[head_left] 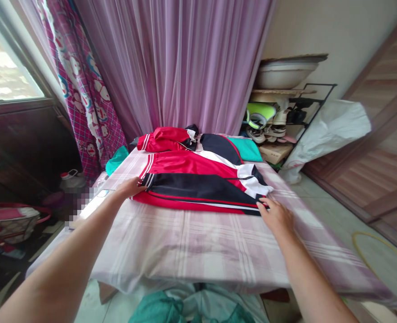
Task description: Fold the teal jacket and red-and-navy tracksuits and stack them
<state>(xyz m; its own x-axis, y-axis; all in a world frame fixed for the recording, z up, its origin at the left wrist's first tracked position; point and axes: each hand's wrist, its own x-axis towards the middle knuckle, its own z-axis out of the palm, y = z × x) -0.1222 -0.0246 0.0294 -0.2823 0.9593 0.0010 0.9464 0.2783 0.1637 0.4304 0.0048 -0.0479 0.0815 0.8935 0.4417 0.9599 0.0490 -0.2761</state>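
Note:
A red, black and white track jacket (pixel 191 164) lies flat across the table, its striped hem to the left and its white part to the right. A long black section (pixel 188 186), likely a sleeve, lies lengthwise over the near half, with red and white piping along it. My left hand (pixel 130 187) grips its striped left end between thumb and fingers. At the other end my right hand (pixel 276 216) pinches the near right corner, the fingertips closed on the dark cloth. What lies under the black section is hidden.
The table has a pale checked cloth (pixel 185 251). Behind the jacket lie a bunched red garment (pixel 168 138), a folded dark garment (pixel 220 148) and teal cloth (pixel 247 149). A phone-like object (pixel 95 204) rests at the left edge. A shoe rack (pixel 315 110) stands right.

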